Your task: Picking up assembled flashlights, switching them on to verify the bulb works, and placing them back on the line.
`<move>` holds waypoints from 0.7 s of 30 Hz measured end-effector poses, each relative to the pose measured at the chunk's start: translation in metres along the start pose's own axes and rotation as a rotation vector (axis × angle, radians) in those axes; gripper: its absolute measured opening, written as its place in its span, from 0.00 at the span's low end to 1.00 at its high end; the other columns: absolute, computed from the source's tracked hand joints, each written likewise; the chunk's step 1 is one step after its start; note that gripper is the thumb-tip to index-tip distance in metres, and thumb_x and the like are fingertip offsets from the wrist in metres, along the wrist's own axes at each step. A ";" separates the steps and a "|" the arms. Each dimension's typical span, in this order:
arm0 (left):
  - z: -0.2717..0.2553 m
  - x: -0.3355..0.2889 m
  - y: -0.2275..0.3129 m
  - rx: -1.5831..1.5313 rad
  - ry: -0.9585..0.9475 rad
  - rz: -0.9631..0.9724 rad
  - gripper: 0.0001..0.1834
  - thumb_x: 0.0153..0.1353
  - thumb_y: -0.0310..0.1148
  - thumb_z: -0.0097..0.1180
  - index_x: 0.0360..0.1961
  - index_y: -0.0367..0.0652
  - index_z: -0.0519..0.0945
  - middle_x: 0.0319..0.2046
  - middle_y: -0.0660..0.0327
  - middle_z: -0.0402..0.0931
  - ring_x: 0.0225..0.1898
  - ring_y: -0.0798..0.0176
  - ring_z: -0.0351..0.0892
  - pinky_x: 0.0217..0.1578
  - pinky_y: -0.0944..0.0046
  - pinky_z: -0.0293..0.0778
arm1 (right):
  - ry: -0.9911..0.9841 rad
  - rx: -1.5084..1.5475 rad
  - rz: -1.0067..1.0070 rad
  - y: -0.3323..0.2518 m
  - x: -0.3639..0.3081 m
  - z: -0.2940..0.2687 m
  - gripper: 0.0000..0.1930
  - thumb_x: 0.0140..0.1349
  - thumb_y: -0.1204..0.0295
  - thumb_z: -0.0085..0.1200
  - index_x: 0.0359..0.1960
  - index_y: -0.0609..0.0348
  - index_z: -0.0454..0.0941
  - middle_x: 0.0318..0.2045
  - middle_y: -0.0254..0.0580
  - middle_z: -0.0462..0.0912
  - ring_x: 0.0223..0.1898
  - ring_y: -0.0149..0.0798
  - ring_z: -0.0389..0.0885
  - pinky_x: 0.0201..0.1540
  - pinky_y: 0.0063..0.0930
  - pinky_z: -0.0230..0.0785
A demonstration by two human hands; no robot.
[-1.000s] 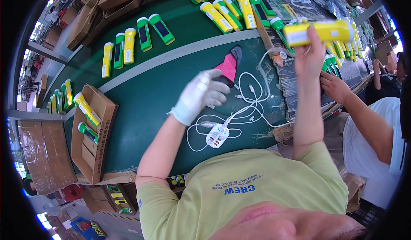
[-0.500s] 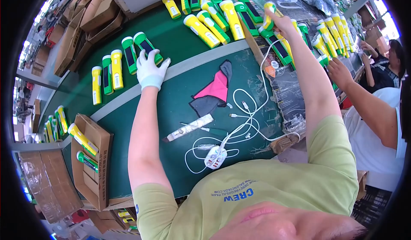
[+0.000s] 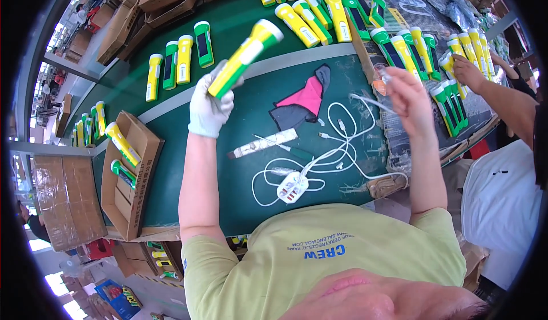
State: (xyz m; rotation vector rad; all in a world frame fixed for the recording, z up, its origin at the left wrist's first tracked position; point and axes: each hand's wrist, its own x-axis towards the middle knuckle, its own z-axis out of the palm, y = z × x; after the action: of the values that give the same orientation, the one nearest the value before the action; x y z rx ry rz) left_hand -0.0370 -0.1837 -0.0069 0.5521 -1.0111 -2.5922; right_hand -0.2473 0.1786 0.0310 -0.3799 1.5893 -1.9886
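Note:
My left hand (image 3: 212, 106), in a white glove, grips a yellow and green flashlight (image 3: 242, 59) raised above the table, its white head tilted up to the right. My bare right hand (image 3: 406, 98) is closed on a white charging cable (image 3: 372, 103) near the wooden divider; its fingers are slightly blurred and hide the cable's end. The cable belongs to a tangle around a white multi-port charger (image 3: 291, 187) on the green table. Farther left, several flashlights (image 3: 184, 59) stand in a row along the grey strip.
A pink and grey cloth (image 3: 302, 99), a wrapped blade-like tool (image 3: 264, 143) and a screwdriver (image 3: 294, 151) lie mid-table. A cardboard box (image 3: 149, 166) holds two flashlights at left. More flashlights (image 3: 337, 14) stand behind the divider. At right, a co-worker's hand (image 3: 468, 73) touches flashlights.
My left hand has lifted a flashlight from the row. My right hand has drawn back from the flashlights at upper right, bringing the cable. The head view has shifted slightly.

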 end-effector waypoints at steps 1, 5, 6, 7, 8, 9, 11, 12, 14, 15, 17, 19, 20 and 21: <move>0.003 -0.014 -0.002 0.061 -0.083 0.000 0.26 0.70 0.42 0.29 0.62 0.41 0.66 0.40 0.43 0.78 0.18 0.70 0.68 0.15 0.77 0.63 | -0.041 -0.051 -0.001 0.007 -0.007 0.014 0.14 0.65 0.73 0.51 0.51 0.62 0.75 0.27 0.32 0.77 0.14 0.14 0.57 0.13 0.09 0.43; 0.040 -0.070 -0.004 0.404 -0.171 0.076 0.28 0.66 0.41 0.44 0.62 0.33 0.64 0.41 0.45 0.77 0.21 0.68 0.72 0.20 0.72 0.67 | -0.126 0.010 0.015 0.037 -0.016 0.061 0.21 0.69 0.59 0.47 0.54 0.62 0.72 0.31 0.34 0.78 0.17 0.16 0.59 0.14 0.10 0.43; 0.047 -0.082 -0.003 0.562 -0.197 0.148 0.28 0.61 0.36 0.56 0.59 0.32 0.67 0.44 0.48 0.76 0.30 0.66 0.78 0.29 0.70 0.74 | -0.168 0.066 0.088 0.041 -0.017 0.071 0.27 0.69 0.50 0.44 0.55 0.62 0.70 0.33 0.36 0.77 0.17 0.18 0.60 0.14 0.10 0.43; 0.056 -0.095 -0.004 0.817 -0.182 0.281 0.27 0.58 0.34 0.60 0.58 0.34 0.70 0.44 0.50 0.77 0.35 0.65 0.79 0.35 0.68 0.75 | -0.227 0.142 0.173 0.044 -0.018 0.082 0.31 0.68 0.44 0.41 0.56 0.61 0.70 0.33 0.36 0.77 0.18 0.19 0.62 0.14 0.11 0.42; 0.066 -0.103 -0.004 1.068 -0.168 0.418 0.27 0.55 0.31 0.63 0.56 0.35 0.73 0.45 0.52 0.78 0.39 0.65 0.80 0.40 0.66 0.75 | -0.296 0.203 0.208 0.043 -0.021 0.089 0.32 0.68 0.42 0.40 0.56 0.60 0.70 0.34 0.35 0.76 0.20 0.20 0.64 0.14 0.11 0.43; 0.068 -0.109 -0.001 1.336 -0.222 0.576 0.25 0.48 0.24 0.67 0.51 0.39 0.78 0.45 0.55 0.79 0.46 0.59 0.79 0.47 0.63 0.74 | -0.364 0.264 0.243 0.041 -0.024 0.097 0.33 0.67 0.41 0.39 0.56 0.60 0.70 0.35 0.35 0.76 0.21 0.20 0.65 0.14 0.11 0.43; 0.081 -0.119 0.002 1.544 -0.344 0.886 0.26 0.44 0.22 0.66 0.49 0.42 0.79 0.45 0.55 0.80 0.47 0.54 0.79 0.49 0.60 0.74 | -0.345 0.181 0.143 0.043 -0.031 0.104 0.24 0.67 0.51 0.47 0.52 0.59 0.73 0.38 0.34 0.77 0.29 0.22 0.73 0.20 0.12 0.57; 0.084 -0.123 0.001 1.591 -0.352 0.943 0.27 0.41 0.19 0.65 0.48 0.42 0.79 0.46 0.54 0.79 0.48 0.49 0.78 0.50 0.59 0.74 | -0.341 0.178 0.139 0.042 -0.035 0.107 0.24 0.67 0.51 0.47 0.52 0.59 0.73 0.38 0.34 0.77 0.29 0.22 0.73 0.20 0.12 0.57; 0.085 -0.128 0.002 1.657 -0.219 1.023 0.24 0.44 0.19 0.62 0.47 0.43 0.79 0.45 0.54 0.79 0.48 0.50 0.78 0.51 0.59 0.73 | -0.230 -0.010 -0.188 0.036 -0.045 0.119 0.19 0.66 0.65 0.50 0.55 0.62 0.72 0.45 0.37 0.77 0.38 0.24 0.76 0.34 0.14 0.69; 0.071 -0.123 0.005 1.699 -0.073 1.079 0.23 0.49 0.18 0.58 0.49 0.43 0.78 0.46 0.54 0.79 0.50 0.50 0.77 0.53 0.59 0.71 | -0.199 -0.017 -0.309 0.034 -0.046 0.118 0.20 0.61 0.71 0.55 0.55 0.62 0.71 0.45 0.37 0.77 0.43 0.25 0.76 0.48 0.19 0.68; 0.035 -0.109 0.016 1.591 0.289 1.096 0.20 0.56 0.20 0.56 0.52 0.42 0.77 0.48 0.56 0.78 0.51 0.56 0.77 0.54 0.60 0.70 | -0.172 0.035 -0.334 0.026 -0.047 0.118 0.22 0.60 0.71 0.59 0.54 0.63 0.70 0.40 0.36 0.77 0.41 0.24 0.75 0.44 0.18 0.68; 0.022 -0.107 0.019 1.378 0.415 0.977 0.18 0.59 0.26 0.57 0.51 0.40 0.77 0.48 0.55 0.78 0.49 0.57 0.77 0.53 0.61 0.70 | -0.153 -0.018 -0.319 0.022 -0.046 0.117 0.23 0.59 0.71 0.60 0.55 0.63 0.69 0.40 0.36 0.77 0.40 0.24 0.75 0.43 0.18 0.68; 0.032 -0.109 0.014 1.284 0.426 0.962 0.17 0.59 0.27 0.57 0.51 0.39 0.77 0.47 0.55 0.78 0.49 0.57 0.77 0.53 0.61 0.70 | -0.133 -0.016 -0.311 0.025 -0.047 0.118 0.23 0.59 0.70 0.60 0.55 0.63 0.69 0.39 0.36 0.77 0.40 0.24 0.75 0.42 0.18 0.68; 0.047 -0.109 0.009 1.403 0.341 1.010 0.17 0.59 0.29 0.60 0.50 0.38 0.78 0.46 0.55 0.79 0.48 0.56 0.78 0.53 0.60 0.70 | -0.112 -0.015 -0.302 0.028 -0.046 0.118 0.23 0.59 0.69 0.60 0.55 0.63 0.70 0.39 0.36 0.77 0.40 0.23 0.74 0.42 0.18 0.68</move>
State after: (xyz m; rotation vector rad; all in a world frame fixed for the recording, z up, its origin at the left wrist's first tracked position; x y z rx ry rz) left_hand 0.0385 -0.1183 0.0568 0.4854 -2.0984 -0.6550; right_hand -0.1395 0.1072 0.0396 -0.7637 1.5503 -2.1330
